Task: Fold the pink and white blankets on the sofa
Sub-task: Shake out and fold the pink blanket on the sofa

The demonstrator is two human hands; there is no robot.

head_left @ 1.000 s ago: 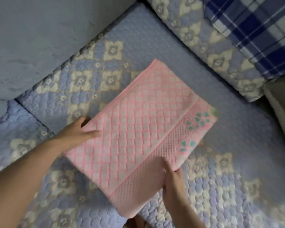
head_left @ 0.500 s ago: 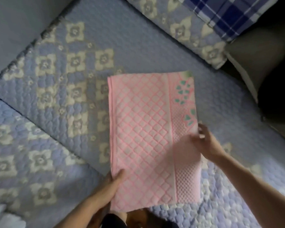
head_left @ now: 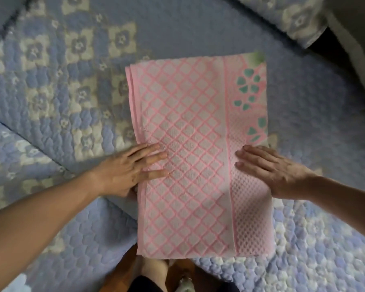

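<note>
1. Head view looks straight down at the blanket, folded into a long rectangle on the sofa – pink diamond grid on white, with a waffle strip and teal flowers along its right side.
2. Its left side shows several stacked layers, and its near end hangs just over the seat's front.
3. Left hand lies flat on the left side, about halfway down – fingers straight, slightly spread, pointing toward the middle, pressing on the cloth and pinching nothing.
4. Right hand lies flat on the waffle strip at the right side, fingers straight and close together, pointing left.
5. Sofa cover is blue quilted stuff with cream flower squares, and a seam between cushions runs diagonally on the left.
6. Brown floor and the person's legs show at the bottom, kinda blurry.
</note>
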